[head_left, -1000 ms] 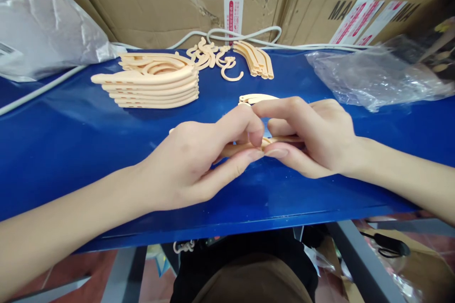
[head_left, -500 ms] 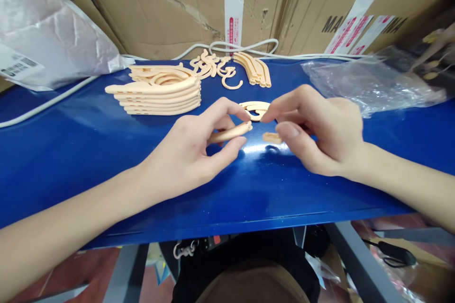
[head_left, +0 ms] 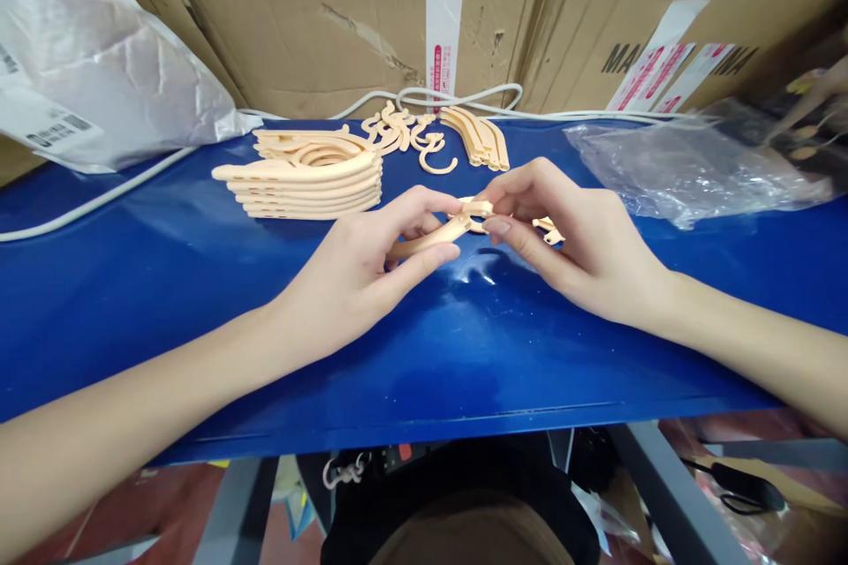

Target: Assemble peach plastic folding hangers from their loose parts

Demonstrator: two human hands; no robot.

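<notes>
The left hand (head_left: 354,269) pinches one curved piece (head_left: 430,238), the right hand (head_left: 589,238) one other piece (head_left: 478,207), ends close together between them. Beyond the left hand sits one hanger stack (head_left: 318,187); farther, between both hands, hooks (head_left: 392,131) overlap uncountably.

"MA" and "NA" on cardboard box (head_left: 589,18), tape (head_left: 653,69) between

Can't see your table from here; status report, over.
Left hand gripping beige bar; right hand at second beige piece. Clear plastic apart, farther right. Nothing visibly blocking.
</notes>
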